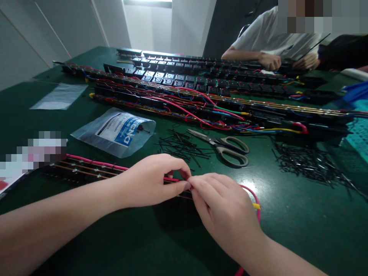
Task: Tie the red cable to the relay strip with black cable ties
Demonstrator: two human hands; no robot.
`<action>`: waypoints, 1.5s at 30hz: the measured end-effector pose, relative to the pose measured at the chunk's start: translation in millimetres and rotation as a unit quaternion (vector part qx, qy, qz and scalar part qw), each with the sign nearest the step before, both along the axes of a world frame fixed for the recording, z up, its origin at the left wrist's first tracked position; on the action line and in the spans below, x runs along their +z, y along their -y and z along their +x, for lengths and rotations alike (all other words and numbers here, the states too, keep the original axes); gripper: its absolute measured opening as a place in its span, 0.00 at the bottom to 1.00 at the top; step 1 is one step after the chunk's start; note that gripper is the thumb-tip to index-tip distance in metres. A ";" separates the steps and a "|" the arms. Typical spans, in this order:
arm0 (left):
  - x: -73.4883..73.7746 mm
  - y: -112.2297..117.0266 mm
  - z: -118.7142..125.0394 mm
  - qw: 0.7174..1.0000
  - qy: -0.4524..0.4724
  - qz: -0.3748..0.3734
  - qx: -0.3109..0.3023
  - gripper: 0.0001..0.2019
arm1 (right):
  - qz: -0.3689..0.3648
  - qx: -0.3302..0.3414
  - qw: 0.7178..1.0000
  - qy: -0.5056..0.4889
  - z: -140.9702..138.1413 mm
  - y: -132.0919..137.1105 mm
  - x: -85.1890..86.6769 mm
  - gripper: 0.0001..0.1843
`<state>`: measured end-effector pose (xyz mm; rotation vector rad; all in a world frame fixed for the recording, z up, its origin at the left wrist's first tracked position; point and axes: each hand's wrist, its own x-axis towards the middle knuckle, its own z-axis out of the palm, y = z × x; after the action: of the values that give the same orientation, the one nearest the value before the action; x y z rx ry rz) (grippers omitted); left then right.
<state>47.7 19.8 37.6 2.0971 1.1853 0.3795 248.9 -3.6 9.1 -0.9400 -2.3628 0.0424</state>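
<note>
My left hand (156,180) reaches over a long black strip with copper rails (83,170) and a red cable (97,161) along its top. Its thumb and forefinger pinch together at the cable. My right hand (227,205) meets it there, fingertips closed at the same spot. Whatever lies between the fingertips is too small and hidden to name. To the right, the red cable loops out with a yellow sleeve (257,206) near my right hand. Just beyond the hands lie scissors (227,147) and a loose pile of black cable ties (184,147).
A labelled plastic bag (117,132) lies behind my left hand, and a flat clear bag (60,96) farther left. Several wired socket strips (178,82) span the table's back. Black clippings (313,165) and a teal basket (356,130) are at right. A co-worker's hands (270,61) work across the table.
</note>
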 end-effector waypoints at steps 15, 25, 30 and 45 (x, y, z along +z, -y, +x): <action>4.0 -13.6 5.0 0.989 0.046 -0.142 0.025 0.10 | 0.012 -0.045 0.999 -0.010 0.2 1.5 -4.1 0.09; 1.4 -11.4 8.4 0.990 0.075 -0.117 0.027 0.08 | 0.032 -0.067 0.997 -0.007 -0.6 1.2 -3.4 0.09; 1.2 -8.1 9.3 0.991 0.061 -0.102 0.055 0.07 | 0.052 -0.018 0.998 0.022 0.1 1.6 0.7 0.10; -2.7 -8.6 8.1 0.996 0.040 -0.075 0.029 0.06 | 0.057 -0.017 0.995 0.074 -0.1 0.9 0.5 0.13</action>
<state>55.9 28.4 34.9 1.9053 1.1916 0.3863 248.8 -4.5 9.6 -0.9577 -2.4538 -0.1801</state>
